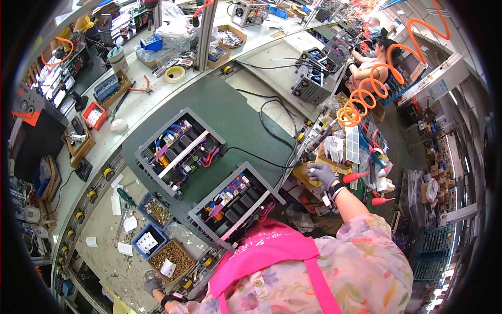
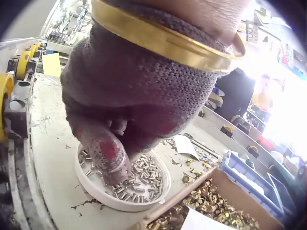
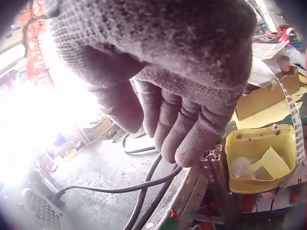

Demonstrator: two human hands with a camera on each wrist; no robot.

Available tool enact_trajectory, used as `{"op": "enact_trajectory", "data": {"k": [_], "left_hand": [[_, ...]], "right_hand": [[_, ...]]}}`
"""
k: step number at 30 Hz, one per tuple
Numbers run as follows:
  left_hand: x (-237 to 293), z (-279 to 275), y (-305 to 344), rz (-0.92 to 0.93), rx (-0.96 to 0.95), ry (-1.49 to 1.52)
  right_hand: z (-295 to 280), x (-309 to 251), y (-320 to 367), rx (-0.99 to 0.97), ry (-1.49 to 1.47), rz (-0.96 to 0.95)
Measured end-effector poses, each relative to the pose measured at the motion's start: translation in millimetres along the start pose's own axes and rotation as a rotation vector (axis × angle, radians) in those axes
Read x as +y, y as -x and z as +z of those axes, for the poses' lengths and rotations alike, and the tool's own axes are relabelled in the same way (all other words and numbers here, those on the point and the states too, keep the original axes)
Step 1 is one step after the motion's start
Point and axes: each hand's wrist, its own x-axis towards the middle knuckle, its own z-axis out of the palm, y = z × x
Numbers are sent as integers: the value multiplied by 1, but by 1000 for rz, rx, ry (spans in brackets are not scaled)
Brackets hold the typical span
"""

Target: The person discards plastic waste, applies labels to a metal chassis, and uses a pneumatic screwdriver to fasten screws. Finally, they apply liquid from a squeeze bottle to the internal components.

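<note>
My left hand [image 1: 152,282], in a grey knit glove, reaches down into a round white dish [image 2: 86,184] of small silver metal pins [image 2: 139,179]. Its fingertips are among the pins in the left wrist view; whether they pinch one I cannot tell. My right hand [image 1: 323,175], gloved too, hangs over the bench edge with fingers extended and nothing in them. Black cables [image 3: 105,189] pass below it in the right wrist view. Between the hands, two open-topped grey metal cases [image 1: 180,152] with circuit parts inside stand on a green board [image 1: 219,110]; the nearer case [image 1: 235,206] is close to my apron.
Beside the dish are a cardboard box of brass-coloured screws [image 1: 172,259] and blue trays [image 1: 149,240]. A yellow bin [image 3: 261,139] sits right of my right hand. Red-tipped bottles [image 1: 355,177] stand beyond it. An orange coiled hose [image 1: 361,99] hangs at upper right, near another person [image 1: 371,68].
</note>
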Motion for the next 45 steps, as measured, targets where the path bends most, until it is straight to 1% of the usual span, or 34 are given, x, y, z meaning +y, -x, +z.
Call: {"op": "enact_trajectory", "data": {"k": [2,4,7,9,10,13,14,16,17,18,19,20,21,22,23,24,25,26,28,29,30,34,35,37,38,39,40,42,44,45], "left_hand": [[-5,2,3,56,58,51],[7,-2,41,92,123,84],[-11,-2,11,149,178,22],[-35,-3,-36,229,284,-190],[-42,-2,-47,267,337,-297],[-51,-2,-46,307,310,-69],[-55,-4,-46,312,318,-53],[-55,0,-33,306,328,-132],[-55,0,-24,299,334,-195],[-58,-2,-13,287,345,-264],[-57,-3,-1,272,355,-334],[-54,-3,11,253,361,-394],[-51,-6,21,232,365,-444],[-44,-7,31,210,364,-480],[-37,-10,40,191,365,-503],[-27,-11,47,172,360,-506],[-22,-13,49,164,306,-507],[-16,-14,63,154,325,-494],[-6,-14,84,153,302,-464],[-8,-11,84,158,315,-482],[-9,-8,84,170,327,-504],[-11,-5,108,246,315,-592],[-15,-3,112,308,430,-564],[-26,2,120,429,666,-510],[-23,2,131,368,533,-213],[-14,2,151,306,397,82],[-5,4,171,247,256,372],[4,18,206,313,72,673],[36,24,275,285,-112,763],[43,33,296,315,-164,816]], "right_hand": [[0,-3,-2,-4,8,-7],[2,-5,-3,-11,8,-26],[5,-13,1,-8,33,-33],[3,-13,-1,-17,31,-48],[0,-13,-2,-21,31,-55],[-4,-14,-4,-23,0,-65],[-6,-15,-4,-4,35,-84],[-10,-21,-8,4,122,-119],[-17,-21,-13,-36,97,-143],[-16,-32,-5,-76,50,-132],[-23,-31,-14,-83,94,-141],[-24,-29,-21,-35,58,-147],[-16,-40,-17,-32,40,-183],[-21,-36,-28,-4,5,-224],[-28,-37,-39,11,18,-184],[-43,-27,-65,-76,240,-465],[-55,-18,-89,28,82,-362],[-66,-12,-110,150,-74,-252],[-80,-18,-135,156,-53,-228],[-57,-38,-116,328,-92,-208],[-46,-49,-111,396,-115,-195],[-79,-48,-164,354,-179,-100],[-79,-31,-168,254,-166,-352],[-112,-19,-227,334,-208,-159],[-100,-24,-224,463,-210,-215],[-84,-44,-198,552,-127,-96],[-85,-43,-206,555,-153,-76],[-101,-22,-238,462,-263,-89],[-126,12,-283,384,-402,-86],[-104,-15,-235,480,7,-101]]}}
